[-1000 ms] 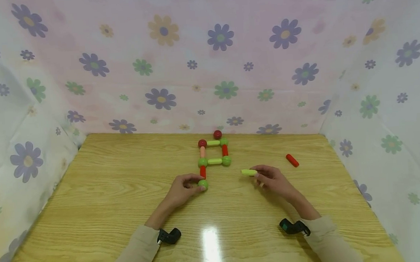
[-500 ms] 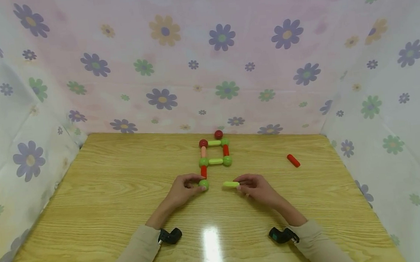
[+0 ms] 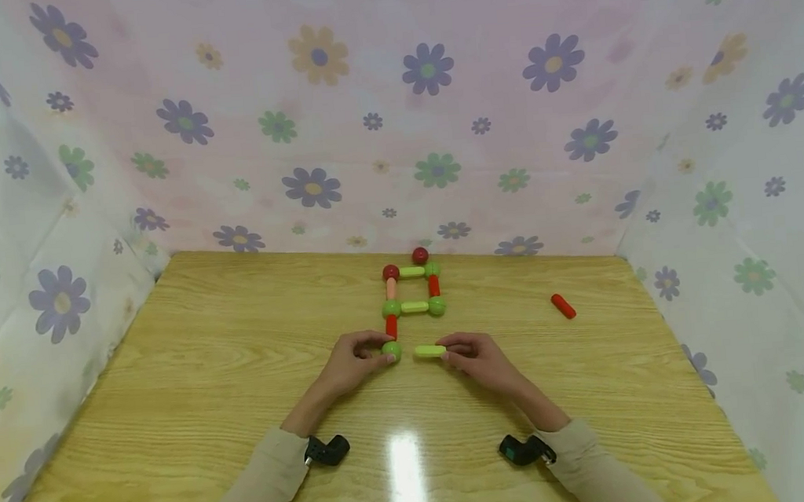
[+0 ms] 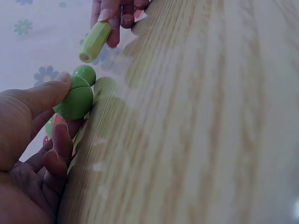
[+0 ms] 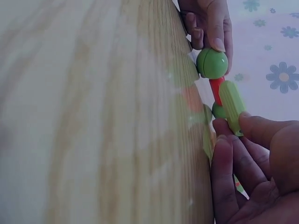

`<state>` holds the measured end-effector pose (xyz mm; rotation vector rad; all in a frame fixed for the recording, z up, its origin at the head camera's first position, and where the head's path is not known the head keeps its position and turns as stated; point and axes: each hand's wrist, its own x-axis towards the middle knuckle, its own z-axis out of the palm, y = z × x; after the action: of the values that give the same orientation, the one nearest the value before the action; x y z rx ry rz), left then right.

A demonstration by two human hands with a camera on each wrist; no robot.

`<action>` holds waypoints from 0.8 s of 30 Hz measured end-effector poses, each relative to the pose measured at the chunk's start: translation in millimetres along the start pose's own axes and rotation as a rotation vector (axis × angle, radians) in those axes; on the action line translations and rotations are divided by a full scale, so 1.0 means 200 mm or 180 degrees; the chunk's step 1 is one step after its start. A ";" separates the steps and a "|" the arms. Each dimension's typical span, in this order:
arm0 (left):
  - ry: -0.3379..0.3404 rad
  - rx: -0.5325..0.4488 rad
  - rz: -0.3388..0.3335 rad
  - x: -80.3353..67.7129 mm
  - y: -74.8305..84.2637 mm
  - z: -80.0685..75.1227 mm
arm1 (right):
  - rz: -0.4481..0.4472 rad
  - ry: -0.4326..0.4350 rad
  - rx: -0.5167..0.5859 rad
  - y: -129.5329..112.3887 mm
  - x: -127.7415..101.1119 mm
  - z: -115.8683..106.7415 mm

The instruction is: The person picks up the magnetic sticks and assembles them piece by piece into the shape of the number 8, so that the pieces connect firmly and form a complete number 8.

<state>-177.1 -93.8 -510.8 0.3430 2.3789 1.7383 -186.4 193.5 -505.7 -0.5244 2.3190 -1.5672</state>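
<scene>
Here, two hands low over a wooden table (image 3: 172, 395), close together. Left hand (image 3: 347, 365) pinching a green ball (image 3: 392, 351) between thumb and fingers, other fingers curled beneath, ball resting on the table. Right hand (image 3: 477, 359) pinching one end of a yellow-green stick (image 3: 429, 351), free end aimed at the ball, just short of it, a small gap visible between them in the left wrist view. Just beyond the left hand, a short red stick (image 3: 391, 327) running from the ball up to a small square frame (image 3: 412, 289): green balls at three corners, a red ball (image 3: 391, 272) at the far left corner, yellow-green sticks across top and bottom, a pale pink stick on the left side, a red one on the right. Past the frame's far edge, a loose red ball (image 3: 420, 255), near the frame's far right corner; touching or not, hard to tell. Well off to the right of the right hand, a lone red stick (image 3: 563, 306) lying on the table. Behind and to both sides, flower-printed cloth (image 3: 434, 122) walling the table. Beige sleeves on both forearms, a dark camera unit at each wrist.
</scene>
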 end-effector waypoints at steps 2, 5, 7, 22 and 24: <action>0.0005 0.0006 0.0012 0.00 0.00 0.00 | -0.0038 0.0018 0.0006 0.00 0.00 0.01; 0.0010 0.0027 0.0028 0.00 0.00 0.00 | 0.0010 0.0073 0.0029 -0.01 0.01 0.03; 0.0011 0.0036 0.0032 0.00 -0.01 0.00 | 0.0039 0.0095 0.0033 -0.01 0.01 0.04; 0.0034 0.0014 0.0011 0.00 -0.01 0.00 | 0.0045 0.0043 0.0013 -0.04 0.04 0.08; 0.0033 0.0012 0.0004 0.00 -0.01 0.00 | 0.0044 0.0057 0.0025 -0.03 0.05 0.08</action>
<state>-177.8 -93.6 -512.3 0.3369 2.3899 1.7406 -187.3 174.0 -505.6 -0.4932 2.3236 -1.5804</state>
